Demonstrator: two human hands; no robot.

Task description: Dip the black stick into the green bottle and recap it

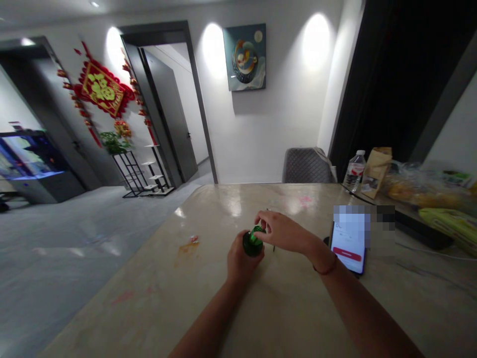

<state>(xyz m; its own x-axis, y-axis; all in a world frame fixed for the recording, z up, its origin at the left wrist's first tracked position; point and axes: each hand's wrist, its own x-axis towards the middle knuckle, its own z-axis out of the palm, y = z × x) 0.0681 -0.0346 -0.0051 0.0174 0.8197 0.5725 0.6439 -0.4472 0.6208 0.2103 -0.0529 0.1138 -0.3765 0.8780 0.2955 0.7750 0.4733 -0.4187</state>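
Note:
My left hand [241,261] is wrapped round a small dark round object with a bright green top [253,242], held just above the beige marble table [208,298]. Over its green top, my right hand [281,231] pinches with curled fingers. I cannot make out what the object is. A thin band circles my right wrist.
A lit phone [348,246] lies right of my right hand. Along the table's far right edge sit a water bottle [354,171], a brown paper bag [375,171] and plastic bags of food [421,189]. A grey chair [306,166] stands at the far end. An orange smear [187,247] marks the tabletop.

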